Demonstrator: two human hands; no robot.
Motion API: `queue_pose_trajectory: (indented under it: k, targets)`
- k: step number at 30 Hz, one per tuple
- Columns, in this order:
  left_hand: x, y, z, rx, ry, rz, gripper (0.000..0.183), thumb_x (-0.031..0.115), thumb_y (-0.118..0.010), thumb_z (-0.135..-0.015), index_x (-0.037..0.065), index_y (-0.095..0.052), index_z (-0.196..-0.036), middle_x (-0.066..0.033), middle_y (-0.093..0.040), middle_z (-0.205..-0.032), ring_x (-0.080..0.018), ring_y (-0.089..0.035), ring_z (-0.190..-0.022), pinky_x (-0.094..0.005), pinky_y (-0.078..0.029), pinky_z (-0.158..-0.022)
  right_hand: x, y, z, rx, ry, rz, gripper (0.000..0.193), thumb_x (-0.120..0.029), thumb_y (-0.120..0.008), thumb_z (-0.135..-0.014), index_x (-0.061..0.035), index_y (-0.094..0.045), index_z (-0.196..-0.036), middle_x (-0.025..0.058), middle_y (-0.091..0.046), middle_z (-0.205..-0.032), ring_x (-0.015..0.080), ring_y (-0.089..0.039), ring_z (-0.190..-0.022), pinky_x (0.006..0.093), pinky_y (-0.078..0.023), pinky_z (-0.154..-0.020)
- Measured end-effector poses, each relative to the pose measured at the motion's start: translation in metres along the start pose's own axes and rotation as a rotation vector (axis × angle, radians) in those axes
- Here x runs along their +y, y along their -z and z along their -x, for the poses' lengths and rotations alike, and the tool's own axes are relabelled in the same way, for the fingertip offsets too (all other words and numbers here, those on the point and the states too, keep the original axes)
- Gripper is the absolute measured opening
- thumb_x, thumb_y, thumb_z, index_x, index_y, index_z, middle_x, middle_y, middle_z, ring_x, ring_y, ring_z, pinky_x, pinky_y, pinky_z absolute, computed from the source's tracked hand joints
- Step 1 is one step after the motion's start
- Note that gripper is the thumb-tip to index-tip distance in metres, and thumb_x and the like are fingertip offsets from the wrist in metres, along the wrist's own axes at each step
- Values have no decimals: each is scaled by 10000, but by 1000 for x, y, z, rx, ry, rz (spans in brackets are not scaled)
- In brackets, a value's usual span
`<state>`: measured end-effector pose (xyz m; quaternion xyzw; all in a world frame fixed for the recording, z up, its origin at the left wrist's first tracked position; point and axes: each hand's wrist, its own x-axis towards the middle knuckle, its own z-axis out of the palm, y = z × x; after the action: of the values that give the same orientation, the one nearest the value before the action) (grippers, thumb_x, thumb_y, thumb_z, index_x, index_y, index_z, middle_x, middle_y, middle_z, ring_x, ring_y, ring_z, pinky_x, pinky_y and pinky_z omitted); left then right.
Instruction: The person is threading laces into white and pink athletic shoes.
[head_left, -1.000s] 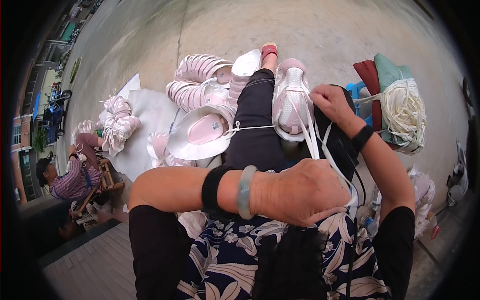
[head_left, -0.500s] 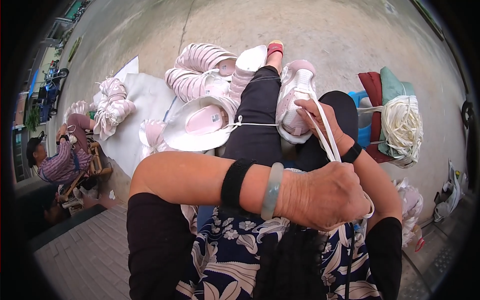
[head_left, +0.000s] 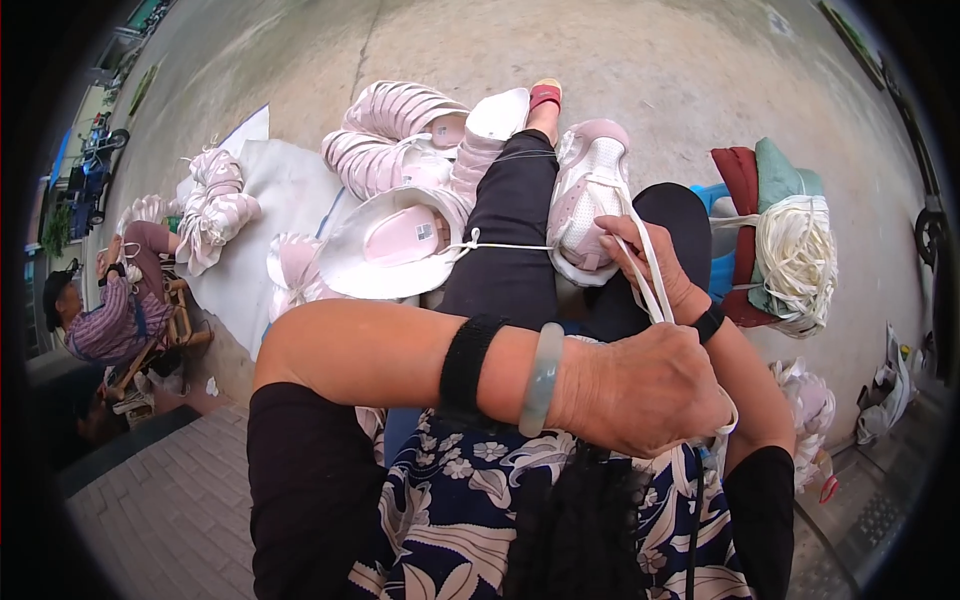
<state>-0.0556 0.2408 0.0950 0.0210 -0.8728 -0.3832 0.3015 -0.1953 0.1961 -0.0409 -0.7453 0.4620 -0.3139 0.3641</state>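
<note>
A pink-and-white shoe upper (head_left: 592, 170) lies lengthwise over my legs. From its near end, white shoelaces (head_left: 650, 262) run back toward my body. My left hand (head_left: 640, 392), its forearm crossing in front of me, is closed in a fist on the shoelaces, and a loop of them pokes out beside the little-finger side. Close to the upper's right edge, my right hand (head_left: 650, 262) pinches the lace with curled fingers; its exact grip is partly hidden. A thin white cord (head_left: 510, 246) knotted on the left stretches across my thigh to the upper.
Nested stacks of pink-and-white uppers (head_left: 400, 110) sit left of my leg, beside a white sheet (head_left: 290, 190) with a tied bundle (head_left: 217, 205). Right stands a hank of white laces (head_left: 795, 245) over red and green cloth (head_left: 735, 180). Another person (head_left: 115, 310) sits far left.
The whole view has shifted slightly left. My right hand sits a little lower on the lace beside the upper, and my left fist keeps its hold nearly in place.
</note>
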Motion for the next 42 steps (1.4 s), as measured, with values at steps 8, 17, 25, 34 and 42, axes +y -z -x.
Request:
queue_pose_trajectory:
  k: [8, 17, 25, 34, 42]
  targets:
    - [2, 15, 7, 31, 22, -29, 117, 123, -602, -656, 70, -533, -734, -69, -484, -600, -272, -535, -578, -364, -437, -592, -3, 12, 8, 14, -8, -71, 132, -152, -613, -821, -46, -638, -897, 136, -602, -730, 288, -604, -647, 329, -480, -593]
    - [1, 129, 110, 243, 757, -18, 107, 85, -574, -820, 4, -643, -823, -52, -594, -635, -154, -557, -571, -275, -453, -621, 20, 143, 93, 15, -284, 260, 242, -214, -659, -740, 10, -592, -678, 98, -554, -608, 191, -535, -523, 293, -401, -497]
    - [-101, 162, 246, 640, 1303, -311, 160, 127, -567, -826, -20, -619, -861, -82, -608, -636, -204, -579, -580, -306, -469, -575, 50, 134, 73, 234, -186, 710, 128, -143, -669, -724, -31, -608, -714, 96, -573, -814, 264, -566, -755, 357, -439, -670]
    - [-130, 45, 96, 275, 682, -564, 347, 35, -575, -759, -10, -529, -1099, -224, -581, -1000, -375, -578, -901, -412, -482, -759, 20, 37, -5, 124, 227, 736, 251, -94, -548, -752, -87, -564, -1001, 41, -565, -864, 211, -539, -871, 424, -368, -865]
    - [-130, 30, 89, -37, 993, -610, 183, 66, -535, -791, 32, -548, -971, -167, -604, -745, -360, -600, -728, -441, -473, -629, 20, 50, 8, 40, 75, 625, 44, -77, -527, -779, -91, -505, -814, 85, -530, -706, 303, -557, -654, 403, -439, -587]
